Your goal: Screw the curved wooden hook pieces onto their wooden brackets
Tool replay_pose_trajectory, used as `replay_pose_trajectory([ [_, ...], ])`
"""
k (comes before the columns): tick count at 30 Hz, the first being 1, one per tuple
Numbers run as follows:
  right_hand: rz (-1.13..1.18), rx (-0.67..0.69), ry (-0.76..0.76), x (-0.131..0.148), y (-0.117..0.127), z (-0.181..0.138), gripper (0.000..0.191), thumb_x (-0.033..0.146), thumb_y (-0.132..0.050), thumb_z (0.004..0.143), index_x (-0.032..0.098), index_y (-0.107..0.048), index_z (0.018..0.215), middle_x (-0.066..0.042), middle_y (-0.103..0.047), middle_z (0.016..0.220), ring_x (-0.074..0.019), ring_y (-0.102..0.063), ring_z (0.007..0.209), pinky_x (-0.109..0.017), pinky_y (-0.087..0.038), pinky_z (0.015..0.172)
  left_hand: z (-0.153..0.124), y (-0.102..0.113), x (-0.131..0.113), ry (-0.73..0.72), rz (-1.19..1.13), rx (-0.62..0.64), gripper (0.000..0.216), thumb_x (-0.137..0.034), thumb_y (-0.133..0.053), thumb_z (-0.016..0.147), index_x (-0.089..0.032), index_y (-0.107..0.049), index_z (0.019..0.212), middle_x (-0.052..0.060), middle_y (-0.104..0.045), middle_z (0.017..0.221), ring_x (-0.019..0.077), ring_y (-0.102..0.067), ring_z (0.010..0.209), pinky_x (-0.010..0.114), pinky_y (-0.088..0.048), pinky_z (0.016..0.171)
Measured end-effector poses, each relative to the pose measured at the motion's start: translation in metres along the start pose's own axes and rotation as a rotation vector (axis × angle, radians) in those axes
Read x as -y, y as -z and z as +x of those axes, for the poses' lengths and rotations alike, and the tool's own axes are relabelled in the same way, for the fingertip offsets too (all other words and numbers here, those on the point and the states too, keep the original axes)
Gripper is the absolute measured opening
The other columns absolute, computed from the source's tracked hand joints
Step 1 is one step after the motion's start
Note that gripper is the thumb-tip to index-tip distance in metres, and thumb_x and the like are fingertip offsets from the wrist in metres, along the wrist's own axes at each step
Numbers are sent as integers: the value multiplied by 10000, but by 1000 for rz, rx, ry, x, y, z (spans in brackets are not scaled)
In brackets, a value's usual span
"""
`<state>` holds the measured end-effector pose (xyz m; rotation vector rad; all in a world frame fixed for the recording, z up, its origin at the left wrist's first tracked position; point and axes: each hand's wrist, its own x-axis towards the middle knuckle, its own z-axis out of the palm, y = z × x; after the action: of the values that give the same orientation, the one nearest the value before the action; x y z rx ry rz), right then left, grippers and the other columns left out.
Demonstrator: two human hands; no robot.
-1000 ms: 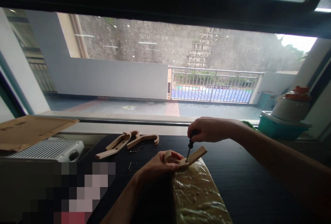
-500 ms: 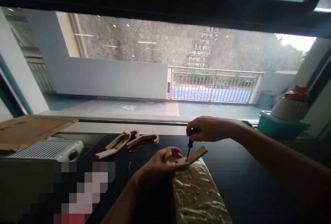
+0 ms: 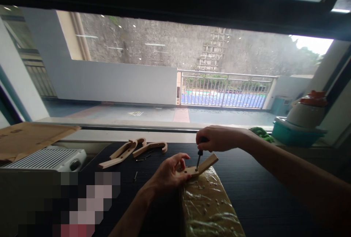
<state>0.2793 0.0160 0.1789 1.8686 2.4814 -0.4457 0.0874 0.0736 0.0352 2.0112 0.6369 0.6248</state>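
Observation:
My left hand [image 3: 171, 171] grips the near-left end of a bent wooden hook [image 3: 208, 164], its thumb lying along the wood and covering the curled end. The hook rests on the far end of a block wrapped in shiny clear film over brown [image 3: 210, 200], whose top is dotted with small holes. My right hand [image 3: 212, 138] is closed around the dark handle of a screwdriver [image 3: 199, 156]. The shaft points down, slightly tilted, its tip at a hole in the hook. Whether a screw sits under the tip is too small to tell.
More wooden hooks [image 3: 120, 155] lie at the back left of the dark table [image 3: 263, 186], with a few loose screws [image 3: 135, 176] nearby. A brown paper envelope [image 3: 35, 136] lies on a white appliance [image 3: 52, 158] at left. A teal bin [image 3: 296, 134] and green cloth [image 3: 260, 134] are at right.
The left hand's fingers have shifted over the hook's curled end, which showed before and is now covered. My right hand has dropped slightly with the screwdriver, whose tip stays at the same hole.

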Motion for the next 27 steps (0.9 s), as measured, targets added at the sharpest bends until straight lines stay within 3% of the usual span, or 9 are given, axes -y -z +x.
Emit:
replay_pose_trajectory([
  [6,-1,32,55,2,7,-4,254,354,-493,823,201,-636,966,-22,-644,836,-103,-521,614,-240,-375,524,0,1,1,-17,35,-4,515,-380,-674,697,-177,-530,1148,-6,-509,788,119,-484,683,249,-427,644],
  [13,38,1,-35,0,-6,7,331,414,-415,869,153,-604,942,-32,-655,730,-108,-541,574,-255,-390,525,-1,1,8,-26,28,-2,501,-364,-658,712,-187,-523,1161,1,-516,807,131,-505,708,246,-429,639],
  [22,0,53,28,6,10,-4,256,355,-502,816,209,-656,959,-18,-653,834,-97,-506,595,-238,-355,513,-1,1,4,-7,7,-17,557,-431,-682,681,-183,-532,1156,1,-510,803,122,-487,685,235,-411,611],
  [27,-31,17,39,4,1,0,270,351,-456,837,200,-654,941,-29,-648,820,-109,-507,608,-248,-358,525,-2,0,2,-8,22,-34,544,-417,-684,678,-182,-539,1147,0,-518,796,121,-485,674,233,-404,602],
])
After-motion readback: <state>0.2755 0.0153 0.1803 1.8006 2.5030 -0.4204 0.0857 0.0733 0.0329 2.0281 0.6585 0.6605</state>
